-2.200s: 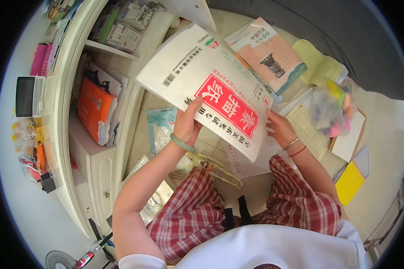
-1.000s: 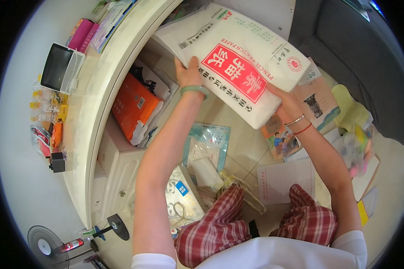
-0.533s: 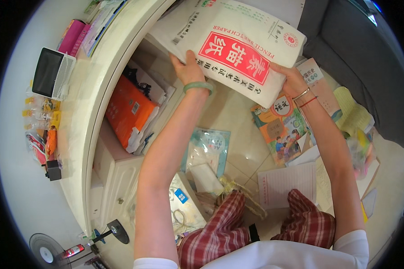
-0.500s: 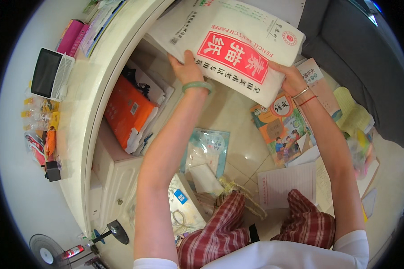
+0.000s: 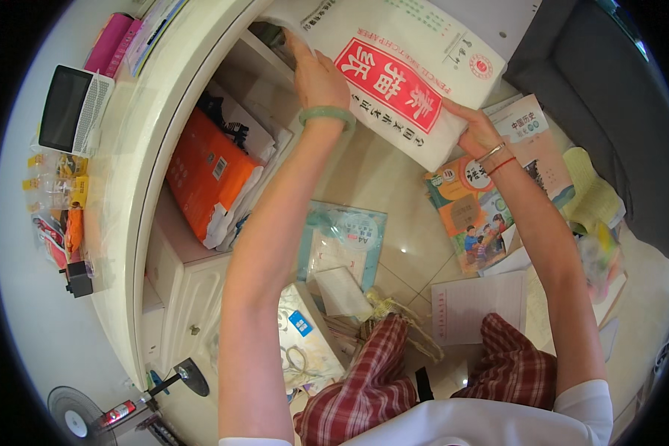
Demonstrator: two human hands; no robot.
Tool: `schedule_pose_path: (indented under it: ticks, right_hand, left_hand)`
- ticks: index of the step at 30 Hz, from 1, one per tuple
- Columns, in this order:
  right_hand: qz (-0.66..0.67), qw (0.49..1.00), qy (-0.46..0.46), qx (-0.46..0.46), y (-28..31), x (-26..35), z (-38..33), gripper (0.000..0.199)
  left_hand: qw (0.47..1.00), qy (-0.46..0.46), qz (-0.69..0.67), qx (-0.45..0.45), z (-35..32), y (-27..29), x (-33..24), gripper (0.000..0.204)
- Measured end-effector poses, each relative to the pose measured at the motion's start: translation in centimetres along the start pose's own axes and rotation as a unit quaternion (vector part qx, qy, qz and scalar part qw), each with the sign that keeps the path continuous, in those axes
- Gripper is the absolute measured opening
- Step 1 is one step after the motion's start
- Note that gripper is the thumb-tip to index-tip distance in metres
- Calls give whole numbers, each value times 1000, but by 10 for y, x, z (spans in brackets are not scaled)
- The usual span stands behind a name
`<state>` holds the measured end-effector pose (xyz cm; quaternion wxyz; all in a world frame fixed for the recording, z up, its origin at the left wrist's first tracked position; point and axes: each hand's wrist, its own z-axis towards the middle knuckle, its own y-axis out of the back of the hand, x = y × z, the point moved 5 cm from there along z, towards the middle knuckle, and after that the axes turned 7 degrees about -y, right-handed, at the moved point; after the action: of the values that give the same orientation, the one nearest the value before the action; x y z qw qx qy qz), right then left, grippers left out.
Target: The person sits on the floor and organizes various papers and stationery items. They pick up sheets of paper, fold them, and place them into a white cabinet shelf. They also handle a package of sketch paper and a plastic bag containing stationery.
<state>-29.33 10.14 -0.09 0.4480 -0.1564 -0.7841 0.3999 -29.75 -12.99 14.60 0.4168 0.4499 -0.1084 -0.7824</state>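
Observation:
A large white pack of drawing paper [image 5: 394,30] with a red label slants across the upper middle, beside the curved edge of the desk. Both of my hands grip its near side. My left hand [image 5: 321,82], below a green bangle, is closed at the pack's left near edge, its fingers partly hidden. Near the right corner my right hand [image 5: 474,128] is closed on the pack, thumb on top and the other fingers mostly underneath. Its far end runs out past the top of the picture.
Open shelves under the desk [image 5: 156,149] hold an orange packet [image 5: 208,178] and papers. On the floor lie textbooks [image 5: 472,215], a lined writing pad [image 5: 479,305], a clear blue-edged plastic folder [image 5: 349,230] and a white box [image 5: 308,334]. A dark grey sofa [image 5: 609,126] stands right.
The pack has shifted a little farther away, toward the top of the picture. My left hand has moved up and right along its edge, and my right hand still grips the corner.

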Motion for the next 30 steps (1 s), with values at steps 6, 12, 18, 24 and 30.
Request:
schedule_pose_path:
  ticks: [6, 12, 18, 24, 30]
  right_hand:
    - [11, 1000, 8, 5, -5, -10, 9, 45]
    - [16, 1000, 16, -16, -6, -13, 6, 46]
    - [-11, 998, 46, -41, 10, -17, -16, 47]
    - [-16, 996, 83, -25, -18, -4, -17, 47]
    - [-32, 996, 80, -36, -22, -3, -16, 46]
  left_hand:
    - [992, 45, 83, 84, 7, -7, 10, 68]
    - [987, 64, 81, 120, 8, -6, 17, 72]
    - [991, -46, -123, 4, -14, 2, 13, 63]
    - [956, 152, -249, -42, 2, -5, 49, 55]
    - [992, 73, -98, -28, 27, -3, 12, 65]
